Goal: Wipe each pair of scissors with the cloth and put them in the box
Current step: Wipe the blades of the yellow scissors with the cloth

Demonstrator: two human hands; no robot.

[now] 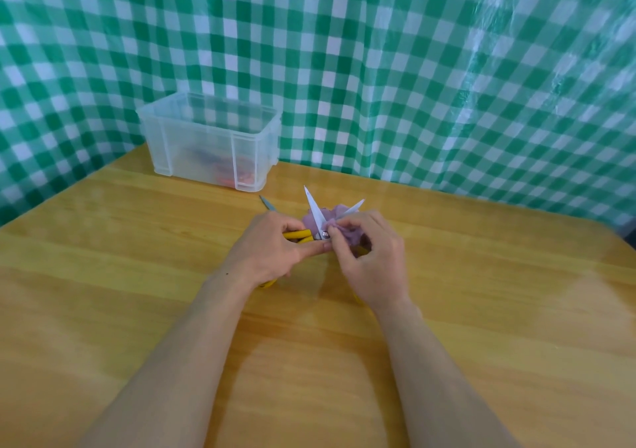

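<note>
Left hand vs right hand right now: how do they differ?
The left hand grips the yellow handle of the scissors; the right hand pinches the cloth. The left hand sits at the handle end; the right hand sits by the pivot, pressing cloth to the right blade. Shared: both work on the same open scissors, over the table.

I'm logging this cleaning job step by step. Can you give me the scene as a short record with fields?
scissors: yellow handles, blades spread open
left hand: grips the handles
right hand: pinches the purple cloth on a blade near the pivot
box: clear, back left on the table; contents blurred
other: grey blade tip showing behind the left hand
</note>
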